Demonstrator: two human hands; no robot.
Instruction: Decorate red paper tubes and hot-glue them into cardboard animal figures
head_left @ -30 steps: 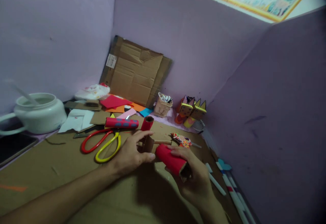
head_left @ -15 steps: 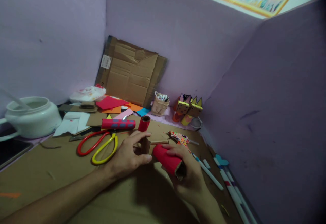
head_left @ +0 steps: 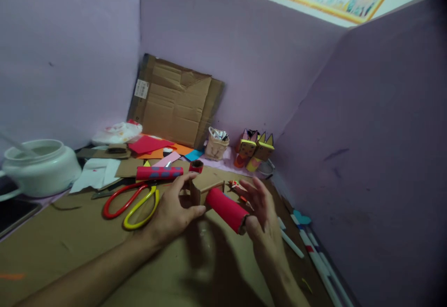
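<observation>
Only got the head view here, so read the clock as centred on the plain red tube (head_left: 226,210), with 12 pointing away from us. Our left hand (head_left: 178,204) is at 9 o'clock, thumb and fingers pinching a folded piece of cardboard (head_left: 200,192). The tube slants out of that piece, its far end up against it and its ragged open end facing our right hand (head_left: 262,211). That hand is at 3, fingers spread and not wrapped around anything; its thumb is right by the open end, and we honestly can't tell if it's touching.

Past our left hand at 9 are the scissors (head_left: 141,207), one red handle and one yellow, lying on the brown tabletop (head_left: 157,270). The spotted tube (head_left: 159,173) lies at 10, and a short red tube (head_left: 196,166) stands upright between 10 and 11. Further back at 11, cardboard sheets (head_left: 174,104) lean on the purple wall (head_left: 244,56). We've got a small paper bag (head_left: 216,148) near 12, two figures with pointy ears (head_left: 255,151) at 1, and a white stick (head_left: 292,243) at 4. Way out past 9 sits the white pot (head_left: 42,170).
</observation>
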